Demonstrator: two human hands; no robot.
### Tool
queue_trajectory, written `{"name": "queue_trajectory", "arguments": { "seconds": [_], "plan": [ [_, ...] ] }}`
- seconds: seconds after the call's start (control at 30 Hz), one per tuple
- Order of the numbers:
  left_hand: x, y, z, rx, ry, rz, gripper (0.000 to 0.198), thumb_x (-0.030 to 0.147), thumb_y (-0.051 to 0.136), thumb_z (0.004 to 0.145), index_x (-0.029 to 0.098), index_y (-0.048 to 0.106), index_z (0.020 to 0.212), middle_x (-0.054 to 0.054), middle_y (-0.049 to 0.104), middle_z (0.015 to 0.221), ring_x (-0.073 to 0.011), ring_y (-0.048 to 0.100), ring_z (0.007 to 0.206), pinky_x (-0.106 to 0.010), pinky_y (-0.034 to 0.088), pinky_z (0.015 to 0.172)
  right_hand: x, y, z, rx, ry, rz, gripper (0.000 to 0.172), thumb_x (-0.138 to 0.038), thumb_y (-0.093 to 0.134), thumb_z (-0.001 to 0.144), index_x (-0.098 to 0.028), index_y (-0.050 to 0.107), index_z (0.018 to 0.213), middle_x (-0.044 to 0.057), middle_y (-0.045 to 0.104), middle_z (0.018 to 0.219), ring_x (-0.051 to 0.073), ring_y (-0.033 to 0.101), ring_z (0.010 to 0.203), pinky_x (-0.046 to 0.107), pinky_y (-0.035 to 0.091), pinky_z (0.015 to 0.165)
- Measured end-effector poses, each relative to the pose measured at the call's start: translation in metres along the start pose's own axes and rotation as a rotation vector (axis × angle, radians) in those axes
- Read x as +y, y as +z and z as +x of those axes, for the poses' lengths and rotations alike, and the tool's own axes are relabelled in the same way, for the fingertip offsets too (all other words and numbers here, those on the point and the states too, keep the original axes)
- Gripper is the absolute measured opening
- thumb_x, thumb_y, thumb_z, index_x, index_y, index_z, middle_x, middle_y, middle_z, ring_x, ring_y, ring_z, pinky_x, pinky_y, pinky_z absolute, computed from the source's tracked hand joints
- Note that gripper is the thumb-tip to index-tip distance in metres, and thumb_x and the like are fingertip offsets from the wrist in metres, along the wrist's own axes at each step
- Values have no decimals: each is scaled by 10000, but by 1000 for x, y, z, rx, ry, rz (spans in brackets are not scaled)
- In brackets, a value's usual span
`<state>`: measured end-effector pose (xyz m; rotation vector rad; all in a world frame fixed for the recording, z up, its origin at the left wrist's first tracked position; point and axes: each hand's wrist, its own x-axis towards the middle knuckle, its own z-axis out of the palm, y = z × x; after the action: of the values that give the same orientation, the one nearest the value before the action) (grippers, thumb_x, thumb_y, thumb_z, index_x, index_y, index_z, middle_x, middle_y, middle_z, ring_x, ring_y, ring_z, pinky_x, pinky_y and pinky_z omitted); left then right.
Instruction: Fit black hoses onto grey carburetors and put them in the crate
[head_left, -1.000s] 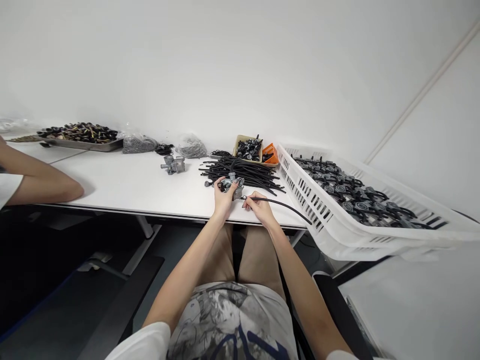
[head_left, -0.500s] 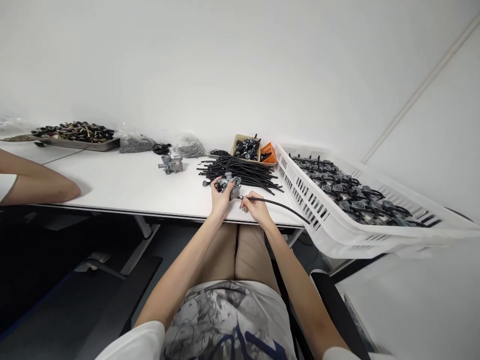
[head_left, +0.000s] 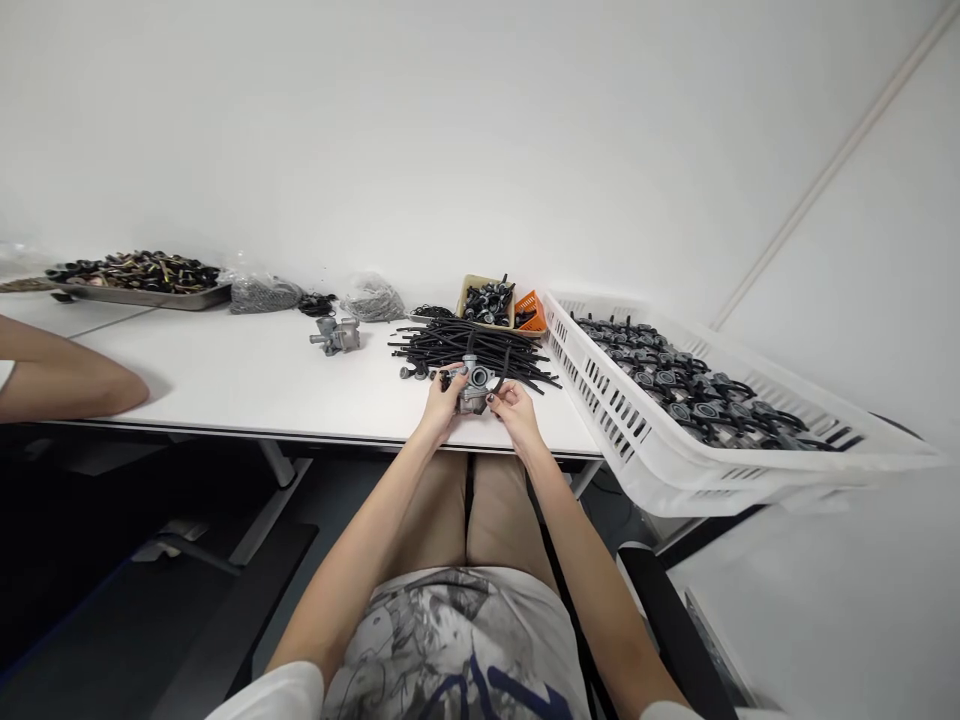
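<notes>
My left hand is closed around a grey metal carburetor, held upright just above the table's front edge with its round opening facing me. On its right side my right hand pinches a black rubber hose near the body, and the hose's free part points up and away. Fingers hide where the hose meets the carburetor. Right behind lies a pile of black hoses. Another carburetor stands on the table to the left.
A white plastic crate with rows of carburetors stands at right. Behind the hoses are a yellow bin of small parts and an orange basket. Plastic bags and a metal tray line the wall. Another person's arm rests at left.
The carburetor has turned and come more upright in my left hand. The hose has swung from pointing right, toward the crate, to pointing up and away. My right hand is still on it.
</notes>
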<state>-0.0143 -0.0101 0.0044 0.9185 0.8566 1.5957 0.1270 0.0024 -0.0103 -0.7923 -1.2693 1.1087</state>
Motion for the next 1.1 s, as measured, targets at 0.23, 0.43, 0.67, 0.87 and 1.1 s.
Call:
{"name": "queue_trajectory", "arguments": {
  "seconds": [0.23,0.43,0.67,0.87,1.1],
  "plan": [
    [-4,-2,2,-61,-10,32,569,559,771,688,228,580,1109,-34,639,877,-120,608,594,-219,498,432,8,0,-1,101,-134,16,501,-442,825,605,-251,411,812,-36,551,777,129,546,700,271,477,698],
    [-3,-3,0,-63,-7,51,548,546,762,707,238,567,1116,-32,636,867,-120,607,591,-208,490,416,10,-1,-2,124,-153,-38,454,-375,799,642,-250,423,863,-30,541,834,116,529,682,265,460,694],
    [-2,-2,0,-69,-8,46,552,552,763,696,230,570,1100,-33,646,869,-118,602,579,-204,475,406,6,-3,-4,136,-154,-142,451,-426,786,656,-239,522,971,24,573,1013,126,545,709,273,462,685],
    [-2,-2,0,-105,-6,-8,552,631,711,702,188,614,1017,-18,610,762,-109,547,514,-182,401,344,9,-6,0,104,-139,-135,291,-468,708,734,-229,572,828,27,628,877,164,571,724,283,462,666],
    [-4,-4,2,-153,-66,-96,604,728,581,760,184,654,1010,-65,685,794,-143,594,513,-230,437,381,9,-4,0,86,-161,-37,349,-491,773,683,-218,579,777,84,690,994,222,643,962,337,504,843]
  ]
}}
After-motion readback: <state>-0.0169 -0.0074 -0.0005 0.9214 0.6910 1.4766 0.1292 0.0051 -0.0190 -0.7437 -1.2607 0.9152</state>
